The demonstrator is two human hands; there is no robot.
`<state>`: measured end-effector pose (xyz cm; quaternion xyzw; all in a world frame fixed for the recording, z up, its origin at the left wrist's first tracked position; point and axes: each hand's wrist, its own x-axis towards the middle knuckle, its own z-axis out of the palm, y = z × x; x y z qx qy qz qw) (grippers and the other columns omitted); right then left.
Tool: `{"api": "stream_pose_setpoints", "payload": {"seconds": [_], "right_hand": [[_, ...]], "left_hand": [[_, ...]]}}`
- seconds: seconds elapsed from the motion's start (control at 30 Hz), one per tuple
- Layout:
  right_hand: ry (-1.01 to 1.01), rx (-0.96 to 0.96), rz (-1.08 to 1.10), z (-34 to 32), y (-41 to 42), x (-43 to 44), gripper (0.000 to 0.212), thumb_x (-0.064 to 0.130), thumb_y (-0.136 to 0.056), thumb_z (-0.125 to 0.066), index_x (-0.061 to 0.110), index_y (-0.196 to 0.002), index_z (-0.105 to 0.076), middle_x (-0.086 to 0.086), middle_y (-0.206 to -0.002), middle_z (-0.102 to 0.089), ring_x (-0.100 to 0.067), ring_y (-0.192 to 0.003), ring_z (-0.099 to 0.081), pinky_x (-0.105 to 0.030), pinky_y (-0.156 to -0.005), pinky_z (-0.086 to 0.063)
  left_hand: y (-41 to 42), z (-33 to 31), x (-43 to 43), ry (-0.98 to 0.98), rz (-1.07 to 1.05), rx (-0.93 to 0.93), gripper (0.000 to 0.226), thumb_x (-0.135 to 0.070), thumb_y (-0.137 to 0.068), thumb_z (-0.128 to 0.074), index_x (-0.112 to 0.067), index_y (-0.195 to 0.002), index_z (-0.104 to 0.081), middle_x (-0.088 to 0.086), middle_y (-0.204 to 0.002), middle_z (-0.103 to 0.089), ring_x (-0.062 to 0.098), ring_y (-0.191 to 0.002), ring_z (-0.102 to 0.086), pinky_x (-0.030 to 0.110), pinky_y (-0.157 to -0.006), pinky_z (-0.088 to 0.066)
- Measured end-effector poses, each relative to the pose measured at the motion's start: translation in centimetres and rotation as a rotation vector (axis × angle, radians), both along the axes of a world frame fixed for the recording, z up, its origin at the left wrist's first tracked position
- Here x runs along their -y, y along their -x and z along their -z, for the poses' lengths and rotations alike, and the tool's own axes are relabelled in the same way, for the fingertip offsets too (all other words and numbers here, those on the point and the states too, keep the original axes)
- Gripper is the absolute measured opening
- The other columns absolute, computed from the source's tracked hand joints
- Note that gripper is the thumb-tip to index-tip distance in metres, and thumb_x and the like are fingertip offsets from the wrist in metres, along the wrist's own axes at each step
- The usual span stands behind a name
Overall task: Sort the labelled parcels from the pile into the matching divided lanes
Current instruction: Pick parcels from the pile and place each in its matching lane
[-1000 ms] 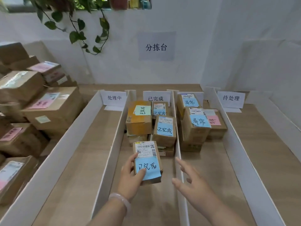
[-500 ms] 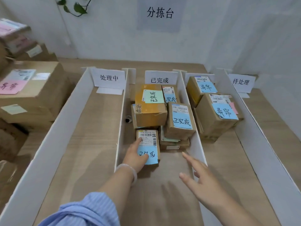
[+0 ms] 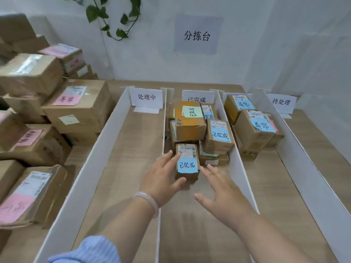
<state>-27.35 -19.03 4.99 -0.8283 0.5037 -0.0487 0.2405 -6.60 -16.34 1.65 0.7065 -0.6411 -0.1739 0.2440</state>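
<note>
R hand [image 3: 222, 192]: fingers spread, near parcel [image 3: 187, 161], on its right; holds nothing.
L hand [image 3: 161, 179]: straight fingers vs parcel's left side, thumb at near edge.
Parcel: small carton, 2nd lane [image 3: 190, 234] from left, in front of stack [image 3: 191, 120]; prob. light, stiff; grip side walls.

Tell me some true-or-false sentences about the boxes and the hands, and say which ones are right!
1. The left hand touches the small parcel with a blue note. True.
2. The right hand holds a parcel. False: it is open, holding nothing.
3. The small parcel lies in the 处理中 lane. False: it lies in the 已完成 lane.
4. A bracelet circles the left wrist. True.
</note>
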Motion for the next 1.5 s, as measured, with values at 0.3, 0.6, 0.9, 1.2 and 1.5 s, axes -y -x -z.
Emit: {"api": "stream_pose_setpoints", "payload": {"seconds": [0.3, 0.6, 0.9, 1.2, 1.5], "right_hand": [[0.017, 0.048, -0.191, -0.6, -3.9, -12.6, 0.082, 0.072, -0.083, -0.043, 0.046, -0.151, -0.004, 0.017, -0.161, 0.003, -0.006, -0.148, 0.004, -0.031, -0.121, -0.005], [0.015, 0.066, -0.332, -2.6, -13.4, -20.1, 0.078, 0.06, -0.092, -0.047, 0.042, -0.151, 0.001, 0.018, -0.16, 0.007, -0.003, -0.148, 0.006, -0.022, -0.117, 0.0], [-0.052, 0.171, -0.32, 0.6, -31.4, -21.3, 0.073, 0.05, -0.092, -0.055, 0.042, -0.151, -0.012, 0.015, -0.16, -0.008, -0.004, -0.147, -0.005, -0.022, -0.118, -0.006], [-0.226, 0.159, -0.096, 5.7, -42.2, -20.5, 0.073, 0.043, -0.093, -0.058, 0.038, -0.152, -0.016, 0.008, -0.161, -0.012, -0.007, -0.148, -0.008, -0.031, -0.12, -0.015], [-0.408, 0.161, 0.121, 11.3, -46.8, -18.1, 0.065, 0.039, -0.095, -0.053, 0.045, -0.15, -0.019, 0.0, -0.16, -0.017, -0.019, -0.144, -0.025, -0.037, -0.115, -0.029]], "left_hand": [[-3.0, -2.7, -18.2, 0.052, -0.215, 0.198, 0.075, -0.067, -0.086, -0.049, -0.04, -0.152, -0.025, -0.008, -0.16, -0.022, 0.015, -0.148, -0.019, 0.036, -0.12, -0.017], [-11.9, -3.8, -27.5, 0.032, -0.398, 0.202, 0.082, -0.077, -0.079, -0.035, -0.041, -0.152, -0.023, -0.011, -0.161, -0.017, 0.012, -0.148, -0.017, 0.031, -0.117, -0.019], [-27.2, 0.2, -31.6, -0.071, -0.411, 0.11, 0.087, -0.075, -0.07, -0.026, -0.041, -0.15, -0.029, -0.011, -0.158, -0.023, 0.011, -0.146, -0.023, 0.033, -0.117, -0.027], [-38.4, 1.3, -28.3, -0.104, -0.275, 0.105, 0.07, -0.052, -0.092, -0.055, -0.041, -0.152, -0.021, -0.009, -0.161, -0.017, 0.014, -0.147, -0.016, 0.032, -0.12, -0.019], [-41.1, 3.0, -26.5, -0.074, -0.229, -0.012, 0.074, -0.065, -0.082, -0.036, -0.034, -0.149, -0.035, -0.008, -0.157, -0.029, 0.015, -0.145, -0.025, 0.035, -0.118, -0.025]]}}
